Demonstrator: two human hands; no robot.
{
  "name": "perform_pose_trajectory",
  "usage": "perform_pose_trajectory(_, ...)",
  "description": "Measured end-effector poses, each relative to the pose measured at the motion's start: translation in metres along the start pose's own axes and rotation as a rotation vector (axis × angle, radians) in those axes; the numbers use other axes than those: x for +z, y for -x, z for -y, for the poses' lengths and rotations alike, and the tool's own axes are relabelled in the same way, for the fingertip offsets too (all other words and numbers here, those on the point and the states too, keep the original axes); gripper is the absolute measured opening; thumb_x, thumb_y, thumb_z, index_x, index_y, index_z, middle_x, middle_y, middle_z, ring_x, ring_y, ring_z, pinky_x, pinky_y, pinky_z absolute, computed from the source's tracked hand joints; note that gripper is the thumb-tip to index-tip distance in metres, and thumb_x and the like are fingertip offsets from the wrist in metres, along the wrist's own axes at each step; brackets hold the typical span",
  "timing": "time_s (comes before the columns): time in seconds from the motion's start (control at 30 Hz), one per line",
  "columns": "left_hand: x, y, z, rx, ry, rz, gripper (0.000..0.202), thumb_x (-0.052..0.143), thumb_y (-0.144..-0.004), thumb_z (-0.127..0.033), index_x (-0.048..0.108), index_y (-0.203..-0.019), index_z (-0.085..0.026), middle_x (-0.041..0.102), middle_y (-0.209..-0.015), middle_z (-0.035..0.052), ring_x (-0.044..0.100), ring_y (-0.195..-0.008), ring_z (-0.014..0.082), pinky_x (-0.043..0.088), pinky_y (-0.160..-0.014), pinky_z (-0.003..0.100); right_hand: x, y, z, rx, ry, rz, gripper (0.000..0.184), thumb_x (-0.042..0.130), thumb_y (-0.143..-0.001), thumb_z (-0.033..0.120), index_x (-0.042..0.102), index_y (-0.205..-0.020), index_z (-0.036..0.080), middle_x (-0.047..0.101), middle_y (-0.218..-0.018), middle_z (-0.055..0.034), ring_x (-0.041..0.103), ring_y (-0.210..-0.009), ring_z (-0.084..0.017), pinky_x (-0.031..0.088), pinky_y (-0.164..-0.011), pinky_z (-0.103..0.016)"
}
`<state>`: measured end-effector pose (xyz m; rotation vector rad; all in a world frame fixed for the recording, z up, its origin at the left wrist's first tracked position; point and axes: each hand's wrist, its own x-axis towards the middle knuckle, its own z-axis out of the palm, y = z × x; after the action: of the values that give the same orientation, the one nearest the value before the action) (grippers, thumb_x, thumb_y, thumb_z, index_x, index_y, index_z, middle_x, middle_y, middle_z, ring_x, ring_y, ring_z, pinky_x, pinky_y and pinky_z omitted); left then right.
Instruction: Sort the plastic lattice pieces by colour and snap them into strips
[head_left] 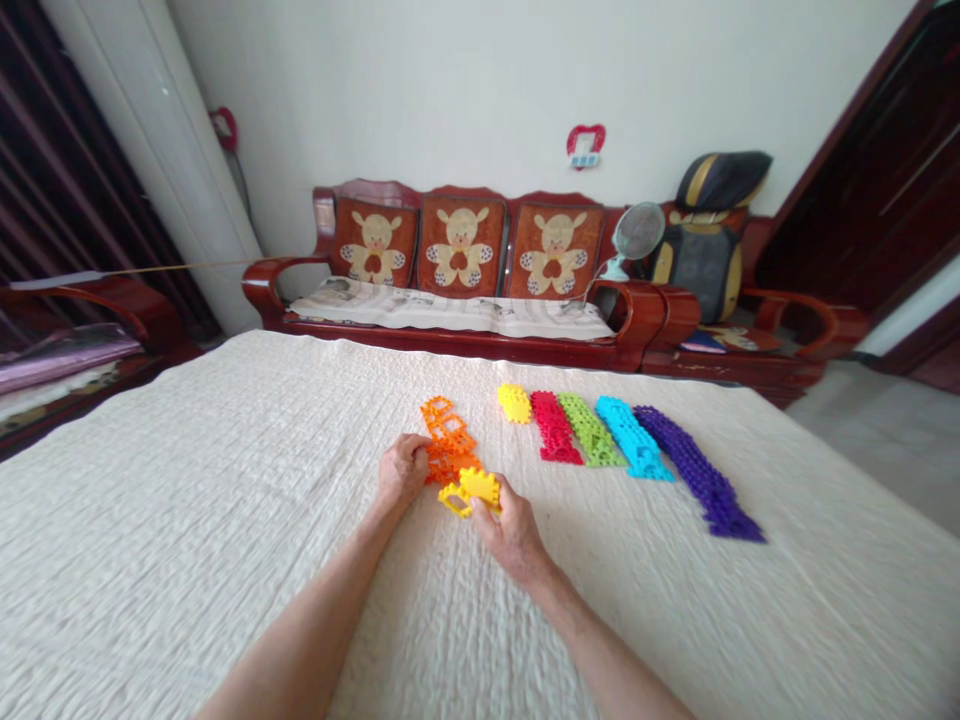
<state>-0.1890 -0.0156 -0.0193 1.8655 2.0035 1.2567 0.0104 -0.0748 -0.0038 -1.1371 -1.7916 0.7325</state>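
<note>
Two hands were close together above the pale surface [210, 500], as I saw them from my place in the room. The left hand [403, 468] had its fingers bent at the edge of the orange pieces [450, 435], touching them; whether it pinched one, I could not tell. The right hand [514, 525] pinched some yellow pieces [480, 486] between thumb and fingers, just at the near end of the orange pieces. I could not tell if yellow and orange were touching.

Beyond the right hand lay a yellow stack [514, 403], and to its right, side by side, a red row [555, 428], a green row [590, 430], a blue row [634, 440] and a purple row [697, 470]. Behind the surface stood a sofa [450, 338] with three bear cushions [463, 245].
</note>
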Motion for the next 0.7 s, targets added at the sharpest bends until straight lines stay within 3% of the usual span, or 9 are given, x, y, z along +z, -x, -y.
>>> perform_pose_trajectory(0.1, -0.001, 0.0, -0.001, -0.013, -0.007, 0.009, 0.035, 0.04, -0.079, -0.017, 0.072, -0.09, -0.017, 0.072, -0.097, 0.0069, 0.066, -0.088, 0.0184, 0.052, -0.082, 0.032, -0.006, -0.001, 0.01, 0.067, -0.088, 0.088, 0.02, 0.051, -0.082, 0.027, 0.056, -0.1, 0.019, 0.07, -0.088, -0.0043, 0.066, -0.077, -0.017, 0.052, -0.067, -0.025)
perform_pose_trajectory(0.23, -0.001, 0.0, -0.001, -0.011, -0.012, 0.014, 0.035, 0.039, -0.079, -0.017, 0.072, -0.09, -0.018, 0.072, -0.095, 0.0063, 0.066, -0.087, 0.0181, 0.052, -0.081, 0.032, -0.01, -0.002, 0.015, 0.102, -0.024, 0.167, 0.015, 0.052, -0.08, 0.025, 0.058, -0.092, 0.02, 0.068, -0.078, -0.0009, 0.062, -0.068, -0.015, 0.05, -0.062, -0.024)
perform_pose_trajectory(0.37, -0.001, 0.0, -0.001, -0.006, -0.022, 0.024, 0.035, 0.04, -0.078, -0.016, 0.072, -0.091, -0.017, 0.072, -0.096, 0.0065, 0.066, -0.086, 0.0178, 0.052, -0.081, 0.031, -0.005, -0.001, 0.004, -0.003, 0.116, 0.049, 0.034, 0.054, -0.081, 0.031, 0.057, -0.111, 0.016, 0.068, -0.097, -0.0094, 0.064, -0.09, -0.022, 0.051, -0.08, -0.034)
perform_pose_trajectory(0.43, -0.002, 0.0, -0.003, -0.013, -0.028, 0.026, 0.034, 0.041, -0.078, -0.015, 0.072, -0.09, -0.017, 0.072, -0.096, 0.0068, 0.066, -0.086, 0.018, 0.052, -0.082, 0.03, -0.005, -0.002, -0.002, -0.068, 0.111, -0.02, 0.043, 0.056, -0.081, 0.034, 0.053, -0.119, 0.015, 0.065, -0.11, -0.0126, 0.061, -0.102, -0.024, 0.049, -0.087, -0.038)
perform_pose_trajectory(0.5, -0.003, 0.0, -0.004, -0.018, -0.03, 0.033, 0.034, 0.041, -0.079, -0.014, 0.072, -0.09, -0.016, 0.072, -0.097, 0.0071, 0.066, -0.088, 0.0182, 0.052, -0.083, 0.03, -0.008, -0.003, -0.006, -0.045, 0.037, -0.063, 0.044, 0.054, -0.083, 0.037, 0.052, -0.122, 0.016, 0.063, -0.116, -0.0126, 0.061, -0.104, -0.023, 0.05, -0.087, -0.036)
perform_pose_trajectory(0.7, -0.004, 0.0, -0.004, -0.025, -0.057, 0.054, 0.034, 0.041, -0.078, -0.012, 0.072, -0.093, -0.016, 0.071, -0.099, 0.007, 0.065, -0.091, 0.0185, 0.051, -0.085, 0.032, -0.02, -0.01, -0.018, 0.161, -0.193, -0.027, 0.034, 0.049, -0.085, 0.046, 0.061, -0.099, 0.017, 0.07, -0.094, -0.0067, 0.066, -0.086, -0.02, 0.053, -0.076, -0.031)
